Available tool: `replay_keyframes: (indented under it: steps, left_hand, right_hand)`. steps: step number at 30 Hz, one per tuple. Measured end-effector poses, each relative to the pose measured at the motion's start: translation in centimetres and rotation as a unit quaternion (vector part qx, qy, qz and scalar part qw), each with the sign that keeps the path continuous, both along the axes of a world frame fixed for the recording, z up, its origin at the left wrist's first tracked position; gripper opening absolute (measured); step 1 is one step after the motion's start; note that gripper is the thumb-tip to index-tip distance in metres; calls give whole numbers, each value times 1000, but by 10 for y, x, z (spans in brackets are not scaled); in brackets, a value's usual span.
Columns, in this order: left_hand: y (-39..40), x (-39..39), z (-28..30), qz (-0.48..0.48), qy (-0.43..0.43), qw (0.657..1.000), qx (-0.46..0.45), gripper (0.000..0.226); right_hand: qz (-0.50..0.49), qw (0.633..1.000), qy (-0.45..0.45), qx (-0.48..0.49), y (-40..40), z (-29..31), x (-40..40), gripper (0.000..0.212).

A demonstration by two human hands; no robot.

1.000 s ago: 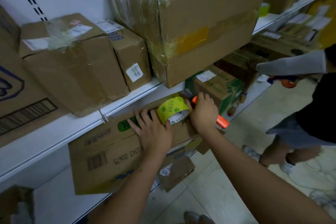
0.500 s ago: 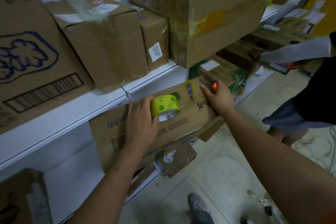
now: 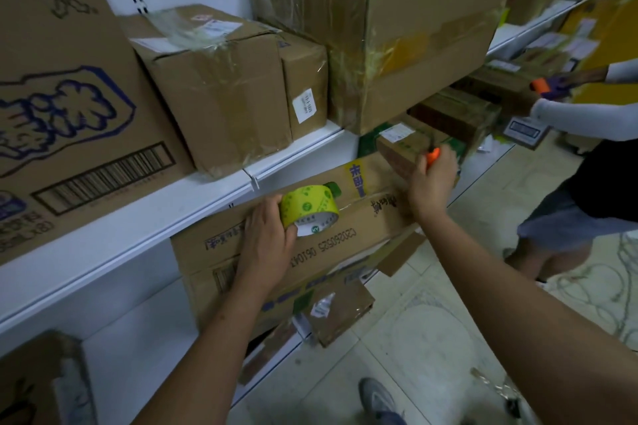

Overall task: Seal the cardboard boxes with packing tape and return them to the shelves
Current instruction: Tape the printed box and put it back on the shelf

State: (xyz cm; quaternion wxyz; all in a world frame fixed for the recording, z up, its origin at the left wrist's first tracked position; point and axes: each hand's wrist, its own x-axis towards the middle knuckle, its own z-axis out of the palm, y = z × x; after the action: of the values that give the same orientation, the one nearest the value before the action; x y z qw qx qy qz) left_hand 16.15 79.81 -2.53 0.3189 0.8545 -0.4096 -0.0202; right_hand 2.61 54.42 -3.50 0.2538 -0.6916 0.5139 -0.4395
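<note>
A long brown cardboard box (image 3: 359, 231) with printed codes juts out from the lower shelf, one flap hanging loose at its right end. My left hand (image 3: 266, 238) presses a yellow-green roll of packing tape (image 3: 309, 209) against the box's top face. My right hand (image 3: 431, 179) grips an orange-handled cutter (image 3: 432, 155) at the box's right end, where the tape strip ends.
The white upper shelf (image 3: 172, 214) carries several taped boxes, the biggest (image 3: 397, 28) overhanging just above my right hand. A small box (image 3: 340, 317) lies below on the floor edge. Another person (image 3: 587, 190) works at the right, holding an orange tool.
The view has shifted left and closer. My right hand has lifted the cutter slightly at the box's right end. My left hand still holds the tape roll on the box.
</note>
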Motion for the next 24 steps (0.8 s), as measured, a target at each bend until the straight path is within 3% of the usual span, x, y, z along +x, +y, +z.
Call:
replay_keyframes:
  steps: [3,5,13,18,24]
  left_hand:
    - [1,1,-1,1,0,1000,-1,45]
    - [1,3,-1,4,0,1000,-2,46]
    - [-2,11,0,8,13,1000,-7,43]
    - [-3,10,2,8,11,1000,-4,44]
    - [1,4,3,-3,3,1000,-5,47]
  right_hand:
    - [-68,991,-115,0,0,24,-8,26]
    - [-47,984,-164,46,0,30,-11,37]
    - [107,994,-1,27,13,19,-3,43]
    - [92,994,-32,56,15,17,-4,47]
    - [148,988,-11,44,33,17,7,47]
